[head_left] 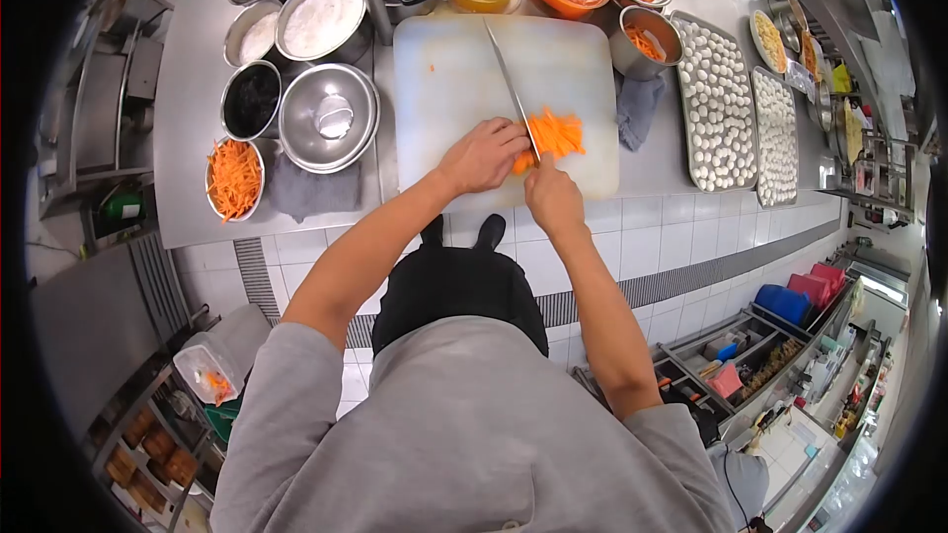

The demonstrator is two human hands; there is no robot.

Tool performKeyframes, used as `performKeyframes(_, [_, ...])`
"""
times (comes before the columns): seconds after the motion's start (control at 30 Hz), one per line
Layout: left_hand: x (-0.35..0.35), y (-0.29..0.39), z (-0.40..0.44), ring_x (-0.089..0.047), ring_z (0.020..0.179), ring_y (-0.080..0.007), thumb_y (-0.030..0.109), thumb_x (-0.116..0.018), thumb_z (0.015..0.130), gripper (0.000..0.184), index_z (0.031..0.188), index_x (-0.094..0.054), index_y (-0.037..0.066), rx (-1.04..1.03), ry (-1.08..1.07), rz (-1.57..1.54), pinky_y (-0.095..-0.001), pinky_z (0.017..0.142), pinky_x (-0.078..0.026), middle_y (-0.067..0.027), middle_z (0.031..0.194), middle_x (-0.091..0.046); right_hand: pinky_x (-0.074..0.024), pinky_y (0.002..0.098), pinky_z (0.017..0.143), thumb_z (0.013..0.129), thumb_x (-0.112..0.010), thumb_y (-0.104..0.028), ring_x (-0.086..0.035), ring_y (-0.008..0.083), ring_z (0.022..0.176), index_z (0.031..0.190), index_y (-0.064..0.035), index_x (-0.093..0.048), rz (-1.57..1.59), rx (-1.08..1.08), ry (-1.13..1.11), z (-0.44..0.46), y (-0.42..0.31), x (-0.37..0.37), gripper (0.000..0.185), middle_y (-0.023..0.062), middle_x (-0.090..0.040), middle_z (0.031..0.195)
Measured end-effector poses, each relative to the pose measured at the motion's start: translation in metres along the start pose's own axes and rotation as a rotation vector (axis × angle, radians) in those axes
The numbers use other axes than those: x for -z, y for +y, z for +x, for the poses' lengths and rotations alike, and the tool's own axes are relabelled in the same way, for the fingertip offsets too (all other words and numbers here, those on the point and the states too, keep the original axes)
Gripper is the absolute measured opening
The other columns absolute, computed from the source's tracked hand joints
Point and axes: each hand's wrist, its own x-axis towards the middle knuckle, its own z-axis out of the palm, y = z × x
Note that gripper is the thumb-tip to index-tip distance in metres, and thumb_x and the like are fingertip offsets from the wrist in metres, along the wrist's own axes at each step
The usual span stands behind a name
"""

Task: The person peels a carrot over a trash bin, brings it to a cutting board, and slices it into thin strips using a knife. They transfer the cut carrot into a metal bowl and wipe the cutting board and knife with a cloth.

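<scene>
- Cutting seems in hand: the right hand [555, 199] is clamped round the chef's knife [513, 91].
- The left hand [486, 154] bunches beside the blade; its hold is hidden.
- Sliced carrot [559, 133] lies against the blade on the cutting board [434, 99].
- Another stroke would call for tucked fingertips.

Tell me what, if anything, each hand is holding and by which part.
The right hand holds the knife at its handle end; whether the left hand grips carrot cannot be told.
</scene>
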Motion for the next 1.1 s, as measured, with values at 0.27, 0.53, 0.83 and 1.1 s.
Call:
performKeyframes(0.27, [0.003,-0.003,0.003,-0.055,0.112,-0.0309,0.003,-0.064,0.082,0.031,0.112,-0.062,0.005,-0.010,0.008,0.026,-0.0408,0.100,-0.045,-0.0092,0.117,-0.061,-0.0561,0.0555,0.070,0.097,-0.049,-0.021,-0.070,0.0460,0.076,0.107,-0.0013,-0.047,-0.071,-0.067,-0.032,-0.001,-0.003,-0.012,0.023,0.0283,-0.069,0.078])
performKeyframes(0.53, [0.013,-0.006,-0.010,-0.055,0.110,-0.0329,0.001,-0.064,0.080,0.024,0.104,-0.059,0.004,-0.072,-0.017,-0.027,-0.0411,0.096,-0.048,-0.0115,0.115,-0.059,-0.0557,0.0558,0.069,0.097,-0.049,-0.021,-0.069,0.0474,0.075,0.105,-0.0007,-0.048,-0.012,-0.013,0.009,-0.002,0.000,-0.006,0.022,0.0285,-0.069,0.078])
performKeyframes(0.83, [0.007,-0.003,-0.015,-0.055,0.110,-0.0329,0.001,-0.065,0.080,0.024,0.103,-0.059,0.003,-0.058,0.000,-0.041,-0.0397,0.097,-0.049,-0.0115,0.116,-0.059,-0.0557,0.0552,0.069,0.095,-0.051,-0.018,-0.069,0.0472,0.076,0.104,0.0005,-0.048,-0.029,-0.042,-0.015,-0.005,-0.008,-0.003,0.021,0.0284,-0.069,0.080])
performKeyframes(1.1, [0.012,-0.007,-0.007,-0.054,0.111,-0.0323,0.003,-0.065,0.080,0.024,0.104,-0.060,0.003,-0.058,-0.053,-0.009,-0.0387,0.097,-0.048,-0.0111,0.115,-0.059,-0.0560,0.0549,0.068,0.096,-0.052,-0.020,-0.069,0.0467,0.075,0.105,0.0003,-0.047,-0.060,-0.052,-0.011,-0.011,-0.005,-0.009,0.023,0.0273,-0.069,0.080])
